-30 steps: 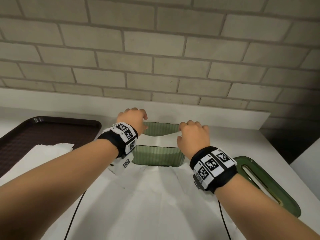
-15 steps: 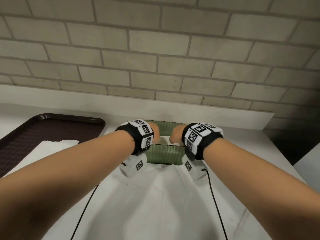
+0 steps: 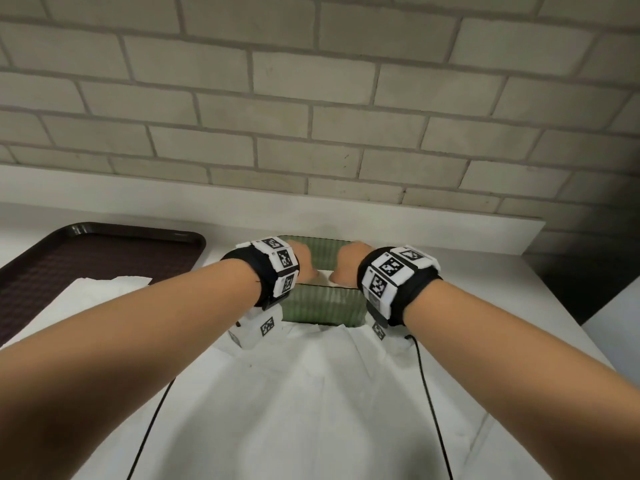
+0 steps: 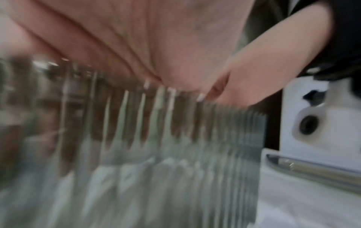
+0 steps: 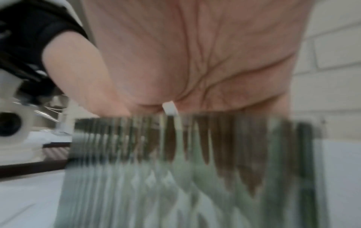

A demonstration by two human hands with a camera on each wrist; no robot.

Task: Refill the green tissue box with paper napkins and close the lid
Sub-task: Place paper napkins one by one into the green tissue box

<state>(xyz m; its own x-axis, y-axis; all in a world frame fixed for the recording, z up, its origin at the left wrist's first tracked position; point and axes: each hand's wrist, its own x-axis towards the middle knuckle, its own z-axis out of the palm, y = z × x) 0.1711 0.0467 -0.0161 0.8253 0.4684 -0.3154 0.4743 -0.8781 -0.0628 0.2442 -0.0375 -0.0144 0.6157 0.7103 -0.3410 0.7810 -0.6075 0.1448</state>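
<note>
Both hands were inside the open top of the green tissue box point(image 3: 323, 303), pushing the paper napkins point(image 3: 320, 276) down into it.

Step in hand, as judged: seating the stack. To do it well, pressure should be level and equal from both sides so the stack settles flat, with no corner left above the rim where it would foul the lid. The ribbed, translucent walls look thin; pressing straight down rather than outward should keep them from bowing and keep the box from sliding on the paper under it.

Left hand point(image 3: 304, 259): in the box at its 9 o'clock end. The left wrist view showed the palm above the rim and the fingers as dark shapes behind the ribbed wall, reaching down. Whether they were straight or curled round paper could not be told; the frame was blurred.

Right hand point(image 3: 346, 268): at the 3 o'clock end, the same posture in the right wrist view, finger state likewise indeterminate.

The hands were near each other but not touching, a strip of white napkin visible between them.

The box stood on the surface point(image 3: 485, 282) at 12 o'clock from the person, against the low back ledge below the brick wall point(image 3: 311, 98). A brown tray point(image 3: 104, 258) lay at its 9 o'clock. The lid was not in view.
</note>
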